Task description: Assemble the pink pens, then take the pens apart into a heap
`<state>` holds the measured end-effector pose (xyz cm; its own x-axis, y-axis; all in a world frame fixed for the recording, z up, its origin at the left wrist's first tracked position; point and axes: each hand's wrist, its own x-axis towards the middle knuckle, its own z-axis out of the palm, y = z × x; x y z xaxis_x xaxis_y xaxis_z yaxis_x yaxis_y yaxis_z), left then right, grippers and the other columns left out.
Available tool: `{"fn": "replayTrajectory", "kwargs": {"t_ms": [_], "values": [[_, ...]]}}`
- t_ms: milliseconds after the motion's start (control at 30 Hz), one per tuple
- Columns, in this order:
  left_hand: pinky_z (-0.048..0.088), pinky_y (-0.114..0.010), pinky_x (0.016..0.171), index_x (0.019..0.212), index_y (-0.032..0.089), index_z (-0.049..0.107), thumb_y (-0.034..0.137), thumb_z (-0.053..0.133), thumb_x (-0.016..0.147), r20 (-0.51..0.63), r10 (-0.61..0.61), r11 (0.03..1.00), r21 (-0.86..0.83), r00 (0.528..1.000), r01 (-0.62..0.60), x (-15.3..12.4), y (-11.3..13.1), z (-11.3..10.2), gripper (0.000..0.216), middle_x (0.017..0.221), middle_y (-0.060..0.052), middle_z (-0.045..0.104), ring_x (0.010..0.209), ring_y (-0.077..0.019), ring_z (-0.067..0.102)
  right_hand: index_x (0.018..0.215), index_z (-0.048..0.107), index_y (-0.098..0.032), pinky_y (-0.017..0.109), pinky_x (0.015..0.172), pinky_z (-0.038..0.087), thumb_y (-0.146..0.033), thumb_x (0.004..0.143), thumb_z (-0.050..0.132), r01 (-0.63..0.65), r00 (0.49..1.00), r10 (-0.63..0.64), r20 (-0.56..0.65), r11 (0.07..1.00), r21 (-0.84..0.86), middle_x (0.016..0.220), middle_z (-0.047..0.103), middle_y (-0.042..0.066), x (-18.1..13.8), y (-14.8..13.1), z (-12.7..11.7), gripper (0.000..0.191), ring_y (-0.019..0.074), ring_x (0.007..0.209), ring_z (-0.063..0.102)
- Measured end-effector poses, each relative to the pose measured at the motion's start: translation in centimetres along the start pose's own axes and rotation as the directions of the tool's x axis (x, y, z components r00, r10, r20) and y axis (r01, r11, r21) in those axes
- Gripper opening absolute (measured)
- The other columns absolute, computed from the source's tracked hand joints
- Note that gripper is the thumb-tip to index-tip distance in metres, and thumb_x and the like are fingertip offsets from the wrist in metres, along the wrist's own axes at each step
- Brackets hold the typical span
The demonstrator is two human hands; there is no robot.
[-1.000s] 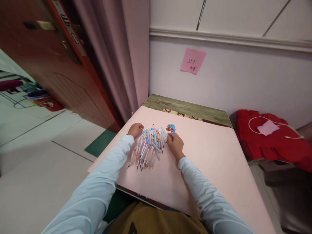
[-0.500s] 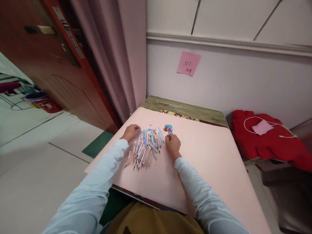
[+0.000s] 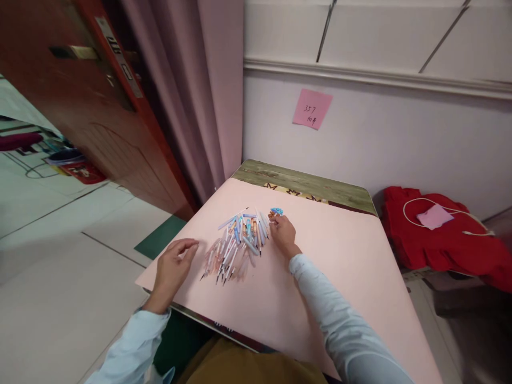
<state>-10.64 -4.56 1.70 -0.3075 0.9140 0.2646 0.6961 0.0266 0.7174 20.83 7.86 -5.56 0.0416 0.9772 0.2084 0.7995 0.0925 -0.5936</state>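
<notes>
Pen parts [image 3: 240,234] lie in a loose heap on the pink-covered table, among them thin white refills with dark tips, clear barrels, and blue and orange pieces. Left of the heap, my left hand [image 3: 172,269] hovers over the table's edge, thumb and fingers apart, with nothing visible between them. On the heap's right side, my right hand [image 3: 284,234] has its fingertips pinched together beside a small cluster of blue and brown pieces [image 3: 277,211]. Whatever those fingertips hold, if anything, is too small to make out.
A red cloth [image 3: 416,234] with a white cable and a pink note lies right of the table [image 3: 344,266]. At the left stand a brown door [image 3: 120,138] and a mauve curtain [image 3: 196,90]. Another pink note [image 3: 312,109] is stuck to the wall.
My left hand has moved away from the heap, left and towards me, and its fingers have parted. My right hand has shifted slightly up, nearer the small blue and brown pieces.
</notes>
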Motion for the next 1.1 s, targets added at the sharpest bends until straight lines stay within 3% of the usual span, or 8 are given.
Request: {"fn": "replayTrajectory", "kwargs": {"t_ms": [167,333,733,967,1100], "values": [[0.053,-0.038,0.092,0.089,0.024,0.073,0.055,0.062,0.074,-0.02,-0.16,0.987,-0.011,0.987,0.16,-1.7,-2.2,-1.3,0.036,0.1,-0.006,0.074,0.096,-0.0261,0.067,0.113,0.072,-0.029,0.029,0.093,0.046,-0.018,0.089,0.051,0.143,0.979,-0.119,0.166,0.98,-0.139,0.124,0.066,0.003,2.3,-0.4,-0.6,0.033,0.0182,0.109,0.061],[0.054,-0.038,0.09,0.09,0.023,0.074,0.055,0.063,0.071,0.017,-0.27,0.962,-0.041,0.963,0.27,-2.4,-2.8,-1.4,0.039,0.099,-0.006,0.075,0.092,-0.0263,0.069,0.112,0.073,-0.029,0.03,0.093,0.046,-0.015,0.089,0.049,0.197,0.965,-0.154,0.213,0.961,-0.194,0.119,0.068,0.003,2.9,-0.5,-0.6,0.035,0.0186,0.109,0.061],[0.054,-0.038,0.089,0.09,0.022,0.074,0.057,0.062,0.07,0.058,-0.28,0.959,-0.036,0.958,0.282,-2.3,-3.1,-1.3,0.042,0.099,-0.007,0.076,0.09,-0.0264,0.069,0.104,0.072,-0.024,0.028,0.084,0.046,-0.019,0.093,0.049,0.248,0.943,-0.165,0.288,0.928,-0.28,0.113,0.068,0.007,3.4,-0.9,-1.2,0.027,0.0189,0.098,0.062],[0.055,-0.036,0.084,0.092,0.022,0.075,0.056,0.062,0.071,0.076,-0.287,0.958,-0.002,0.955,0.288,-2.5,-3.5,-1.2,0.042,0.098,-0.006,0.076,0.088,-0.0251,0.069,0.102,0.074,-0.013,0.035,0.083,0.047,-0.014,0.094,0.045,0.336,0.897,-0.193,0.398,0.883,-0.329,0.111,0.067,0.019,3.8,-1.5,-1.3,0.03,0.0245,0.092,0.066],[0.054,-0.036,0.085,0.094,0.022,0.075,0.057,0.062,0.071,0.084,-0.3,0.954,0.001,0.95,0.301,-2.6,-3.7,-0.9,0.044,0.099,-0.006,0.076,0.089,-0.0251,0.069,0.105,0.073,-0.01,0.035,0.082,0.047,-0.013,0.093,0.044,0.331,0.9,-0.186,0.393,0.88,-0.34,0.109,0.067,0.021,3.9,-1.9,-0.9,0.032,0.0258,0.093,0.066]]}}
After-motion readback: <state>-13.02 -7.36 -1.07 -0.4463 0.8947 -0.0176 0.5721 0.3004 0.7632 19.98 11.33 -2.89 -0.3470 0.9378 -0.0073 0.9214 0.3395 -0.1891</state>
